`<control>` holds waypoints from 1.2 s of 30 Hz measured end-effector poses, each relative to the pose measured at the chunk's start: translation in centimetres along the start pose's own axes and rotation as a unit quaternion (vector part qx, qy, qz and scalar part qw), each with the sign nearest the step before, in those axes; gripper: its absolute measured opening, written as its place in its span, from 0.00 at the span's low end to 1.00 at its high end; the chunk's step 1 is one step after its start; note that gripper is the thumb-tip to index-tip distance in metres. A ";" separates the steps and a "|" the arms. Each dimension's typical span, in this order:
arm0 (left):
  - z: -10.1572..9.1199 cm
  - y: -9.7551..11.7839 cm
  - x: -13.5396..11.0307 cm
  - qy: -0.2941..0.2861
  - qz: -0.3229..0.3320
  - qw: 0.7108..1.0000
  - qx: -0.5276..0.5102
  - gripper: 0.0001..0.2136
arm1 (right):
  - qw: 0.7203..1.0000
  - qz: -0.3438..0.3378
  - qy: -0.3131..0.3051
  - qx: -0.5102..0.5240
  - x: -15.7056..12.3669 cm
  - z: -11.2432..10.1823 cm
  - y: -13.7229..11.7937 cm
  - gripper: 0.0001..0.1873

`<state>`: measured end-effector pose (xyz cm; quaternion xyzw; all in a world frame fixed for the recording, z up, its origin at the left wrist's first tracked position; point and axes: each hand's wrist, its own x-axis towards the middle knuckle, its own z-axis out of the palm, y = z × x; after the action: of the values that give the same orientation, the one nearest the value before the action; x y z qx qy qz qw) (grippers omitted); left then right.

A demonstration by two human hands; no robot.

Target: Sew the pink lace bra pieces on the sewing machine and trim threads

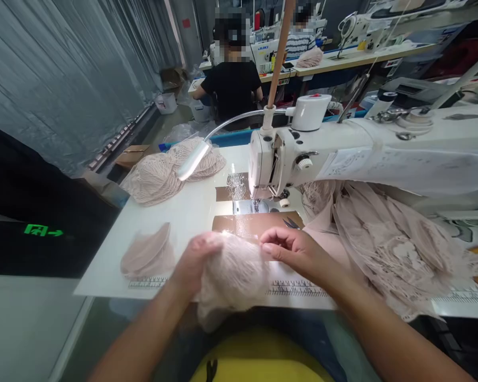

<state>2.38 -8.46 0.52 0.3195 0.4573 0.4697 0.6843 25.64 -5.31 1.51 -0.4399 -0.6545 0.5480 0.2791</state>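
Observation:
Both my hands grip a pale pink lace piece [233, 278] at the near edge of the white sewing table [183, 212]. My left hand [195, 262] is closed on its left side. My right hand [290, 249] pinches its upper right edge, fingers curled. The white sewing machine [281, 154] stands just beyond, its needle area over a brown plate [247, 223]. Small snips [290, 224] lie by my right hand.
A small stack of pink cups [147, 254] lies left of my hands. A heap of lace pieces [163, 172] sits at the far left under a gooseneck lamp [193, 159]. Lace fabric [386, 244] is piled under the machine arm. Two people sit at machines behind.

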 end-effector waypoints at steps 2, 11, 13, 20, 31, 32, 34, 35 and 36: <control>-1.6 2.6 0.2 0.096 0.091 0.987 0.092 0.12 | 0.997 0.009 0.038 -0.069 0.3 -1.5 -0.3 0.11; 2.5 1.5 7.9 0.010 0.343 0.519 0.783 0.10 | 0.962 -0.021 0.026 -0.272 2.3 -2.8 -1.1 0.11; 4.2 -0.7 9.3 -0.023 0.326 0.502 0.801 0.10 | 0.952 -0.021 0.030 -0.305 3.2 -2.7 -0.8 0.12; 5.8 -1.2 7.0 -0.070 0.267 0.525 0.805 0.10 | 0.925 -0.053 0.016 -0.375 4.5 -1.5 1.7 0.15; 2.8 0.8 9.2 -0.188 0.338 0.648 0.656 0.12 | 0.842 -0.088 0.046 -0.530 4.9 -0.4 3.8 0.15; 2.5 0.2 9.7 -0.180 0.356 0.625 0.671 0.13 | 0.841 -0.089 0.049 -0.531 5.0 -0.4 3.8 0.17; 2.0 -0.8 10.4 -0.165 0.377 0.588 0.696 0.15 | 0.844 -0.090 0.059 -0.526 5.1 -0.4 3.9 0.20; 1.8 -1.0 10.7 -0.159 0.380 0.577 0.705 0.15 | 0.845 -0.090 0.063 -0.523 5.2 -0.4 3.9 0.21; 1.7 -1.1 10.9 -0.156 0.384 0.568 0.711 0.15 | 0.846 -0.088 0.068 -0.522 5.3 -0.4 3.9 0.21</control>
<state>5.81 1.34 -3.32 0.9169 0.3642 0.1544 0.0532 24.62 -0.42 -2.75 -0.4975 -0.8591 0.0678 0.0993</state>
